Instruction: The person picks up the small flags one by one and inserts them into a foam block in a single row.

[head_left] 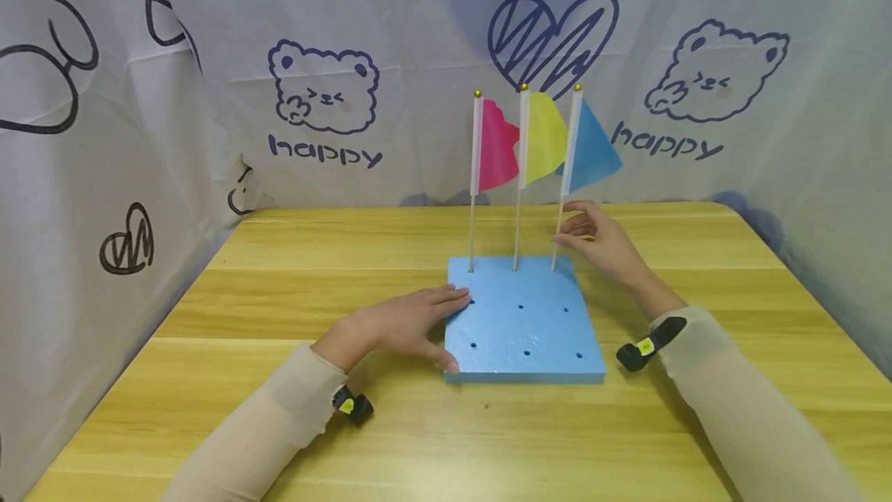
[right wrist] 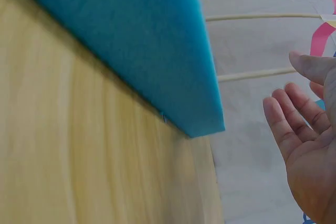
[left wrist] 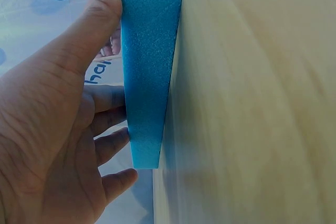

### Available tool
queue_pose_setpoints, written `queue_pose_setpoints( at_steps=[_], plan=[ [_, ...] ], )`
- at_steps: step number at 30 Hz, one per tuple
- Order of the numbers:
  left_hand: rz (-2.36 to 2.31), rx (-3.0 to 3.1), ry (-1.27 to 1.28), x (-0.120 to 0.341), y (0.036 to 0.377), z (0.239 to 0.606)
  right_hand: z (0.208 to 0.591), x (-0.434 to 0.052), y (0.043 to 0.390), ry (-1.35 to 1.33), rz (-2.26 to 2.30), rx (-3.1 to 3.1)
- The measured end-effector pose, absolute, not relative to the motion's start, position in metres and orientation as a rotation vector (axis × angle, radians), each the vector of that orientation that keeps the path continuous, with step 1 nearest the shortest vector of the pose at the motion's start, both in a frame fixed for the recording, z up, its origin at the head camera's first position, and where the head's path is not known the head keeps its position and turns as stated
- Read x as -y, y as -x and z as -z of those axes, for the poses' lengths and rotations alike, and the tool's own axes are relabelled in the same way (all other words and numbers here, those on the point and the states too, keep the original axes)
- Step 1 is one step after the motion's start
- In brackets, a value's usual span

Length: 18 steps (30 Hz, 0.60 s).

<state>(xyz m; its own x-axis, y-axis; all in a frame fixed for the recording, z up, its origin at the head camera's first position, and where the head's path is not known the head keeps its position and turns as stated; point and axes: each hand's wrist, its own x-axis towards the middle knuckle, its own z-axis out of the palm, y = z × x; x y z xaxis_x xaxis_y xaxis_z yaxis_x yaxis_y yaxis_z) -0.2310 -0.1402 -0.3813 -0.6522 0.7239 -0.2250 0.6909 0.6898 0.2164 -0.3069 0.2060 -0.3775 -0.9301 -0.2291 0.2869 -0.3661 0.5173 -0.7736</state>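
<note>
A light blue foam block with rows of small holes lies on the table. Along its back row stand a pink flag, a yellow flag and a blue flag, each on a thin wooden stick with a gold bead on top. My right hand pinches the blue flag's stick between thumb and index finger, above the block; the other fingers are loosely bent. My left hand rests on the block's left edge with fingers spread and relaxed. In the left wrist view, the fingers touch the block's side.
The wood-grain table extends around the block on all sides. Behind it hangs a pale cloth with drawn bears, hearts and lettering. A dark wrist camera sits on each sleeve.
</note>
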Motion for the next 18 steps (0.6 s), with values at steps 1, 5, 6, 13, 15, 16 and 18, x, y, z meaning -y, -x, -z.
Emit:
queue_pose_setpoints(
  at_steps=[1,5,6,13,15,16,18],
  plan=[
    [-0.157,-2.611,-1.122,0.14,0.231,0.382,0.378,-0.208,0.306,-0.518,-1.38,2.608],
    [-0.155,-2.613,-1.118,0.141,0.231,0.382,0.378,-0.217,0.304,-0.544,-1.339,2.625],
    [-0.156,-2.613,-1.116,0.141,0.231,0.382,0.379,-0.22,0.303,-0.555,-1.327,2.63],
    [-0.162,-2.612,-1.11,0.142,0.23,0.377,0.375,-0.23,0.296,-0.623,-1.227,2.701],
    [-0.158,-2.609,-1.114,0.143,0.231,0.376,0.373,-0.232,0.294,-0.649,-1.192,2.719],
    [-0.158,-2.605,-1.116,0.143,0.232,0.376,0.372,-0.233,0.293,-0.662,-1.169,2.734],
    [-0.161,-2.6,-1.115,0.143,0.234,0.375,0.371,-0.236,0.292,-0.683,-1.118,2.771]
  ],
)
